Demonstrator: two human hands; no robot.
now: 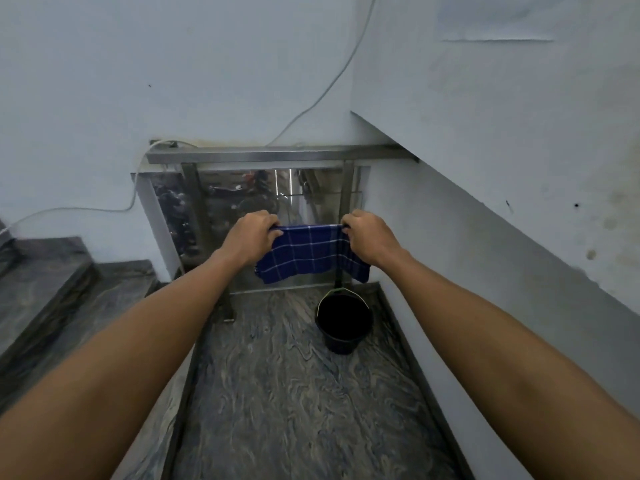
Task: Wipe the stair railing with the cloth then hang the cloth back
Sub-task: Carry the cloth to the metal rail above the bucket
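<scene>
A blue checked cloth (308, 252) hangs spread out in front of the steel stair railing (277, 155), draped at about the height of a thin lower bar. My left hand (251, 235) grips its upper left corner. My right hand (369, 235) grips its upper right corner. Both arms reach straight forward. The railing has a flat top rail, two upright posts and a shiny panel behind them. Whether the cloth rests on the lower bar or only in my hands, I cannot tell.
A black bucket (343, 323) with a wire handle stands on the marbled landing floor (294, 393), below the cloth's right end. Grey steps (52, 289) rise at the left. A sloped white wall (502, 202) closes the right side. A white cable (311, 109) runs along the back wall.
</scene>
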